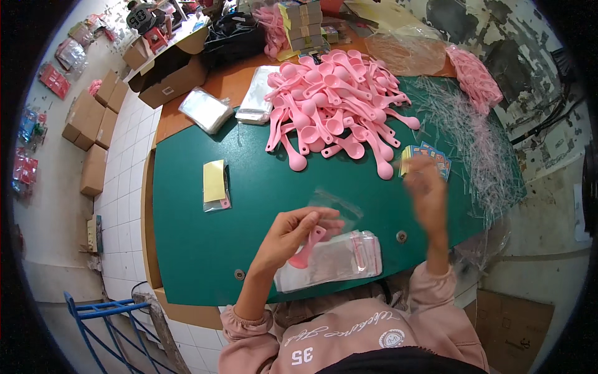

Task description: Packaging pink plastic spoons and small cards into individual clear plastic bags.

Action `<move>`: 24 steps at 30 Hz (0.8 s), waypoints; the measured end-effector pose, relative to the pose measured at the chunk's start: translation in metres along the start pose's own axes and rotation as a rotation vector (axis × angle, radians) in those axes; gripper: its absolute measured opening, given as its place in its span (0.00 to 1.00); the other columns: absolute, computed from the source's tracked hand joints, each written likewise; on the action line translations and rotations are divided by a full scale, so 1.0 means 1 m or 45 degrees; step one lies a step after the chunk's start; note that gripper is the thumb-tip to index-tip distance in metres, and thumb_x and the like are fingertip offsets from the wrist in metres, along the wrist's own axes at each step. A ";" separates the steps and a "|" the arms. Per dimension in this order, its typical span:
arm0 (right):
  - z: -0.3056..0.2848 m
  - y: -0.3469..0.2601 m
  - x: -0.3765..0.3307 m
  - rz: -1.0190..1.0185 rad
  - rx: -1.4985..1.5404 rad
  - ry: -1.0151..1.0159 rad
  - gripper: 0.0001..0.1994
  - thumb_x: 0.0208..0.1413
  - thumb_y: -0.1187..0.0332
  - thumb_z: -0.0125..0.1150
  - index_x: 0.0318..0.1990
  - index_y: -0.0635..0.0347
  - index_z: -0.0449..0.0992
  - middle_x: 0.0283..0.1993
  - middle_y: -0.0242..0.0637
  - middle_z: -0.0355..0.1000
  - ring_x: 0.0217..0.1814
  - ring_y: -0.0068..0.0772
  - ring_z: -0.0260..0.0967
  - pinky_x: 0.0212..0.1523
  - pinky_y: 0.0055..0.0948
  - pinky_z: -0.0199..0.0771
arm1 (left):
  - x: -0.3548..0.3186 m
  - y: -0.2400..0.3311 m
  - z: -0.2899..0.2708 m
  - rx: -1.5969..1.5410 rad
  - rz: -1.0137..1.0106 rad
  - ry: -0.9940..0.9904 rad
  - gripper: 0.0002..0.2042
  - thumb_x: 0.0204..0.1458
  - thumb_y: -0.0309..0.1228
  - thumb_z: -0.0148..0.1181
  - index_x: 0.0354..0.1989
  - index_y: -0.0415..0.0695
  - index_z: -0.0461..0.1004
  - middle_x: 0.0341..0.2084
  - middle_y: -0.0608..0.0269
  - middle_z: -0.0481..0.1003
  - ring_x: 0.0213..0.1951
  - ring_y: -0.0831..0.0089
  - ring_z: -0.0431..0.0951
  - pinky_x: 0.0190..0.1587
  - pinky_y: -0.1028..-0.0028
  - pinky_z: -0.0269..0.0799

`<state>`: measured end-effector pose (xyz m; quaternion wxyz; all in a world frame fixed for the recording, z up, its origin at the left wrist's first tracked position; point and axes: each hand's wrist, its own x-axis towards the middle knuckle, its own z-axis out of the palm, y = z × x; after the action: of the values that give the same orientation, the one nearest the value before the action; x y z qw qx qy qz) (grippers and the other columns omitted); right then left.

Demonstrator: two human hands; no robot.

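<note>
My left hand (299, 227) is closed around a pink plastic spoon (306, 250) with a hole in its handle end. A clear plastic bag (339, 209) shows at the same fingers; whether the spoon is inside it I cannot tell. Just below lies a stack of clear bags (333, 265) with reddish-edged flaps. My right hand (427, 187) is smeared by motion over a stack of colourful printed cards (443, 161), its fingers too blurred to read. A large heap of pink spoons (336, 103) covers the table's far middle.
On the green table (261, 181), a packed bag with a yellow card (215, 182) lies at left. Behind it are two piles of clear bags (205, 111). Plastic strands (479, 149) spread along the right side. An open cardboard box (171, 75) sits far left; a blue metal frame (106, 311) stands lower left.
</note>
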<state>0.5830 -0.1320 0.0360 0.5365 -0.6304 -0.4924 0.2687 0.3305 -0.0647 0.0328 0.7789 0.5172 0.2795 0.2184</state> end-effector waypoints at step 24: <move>0.004 -0.053 0.002 -0.008 -0.192 -0.468 0.08 0.48 0.76 0.56 0.37 0.66 0.71 0.22 0.36 0.69 0.22 0.17 0.63 0.23 0.20 0.65 | 0.015 0.001 -0.002 0.340 -0.062 0.037 0.13 0.57 0.31 0.45 0.40 0.34 0.72 0.31 0.61 0.75 0.33 0.80 0.73 0.36 0.81 0.69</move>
<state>0.5623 -0.1313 0.0855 0.3897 -0.6076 -0.6027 0.3401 0.3398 -0.0533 0.0303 0.7040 0.6062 0.3297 0.1678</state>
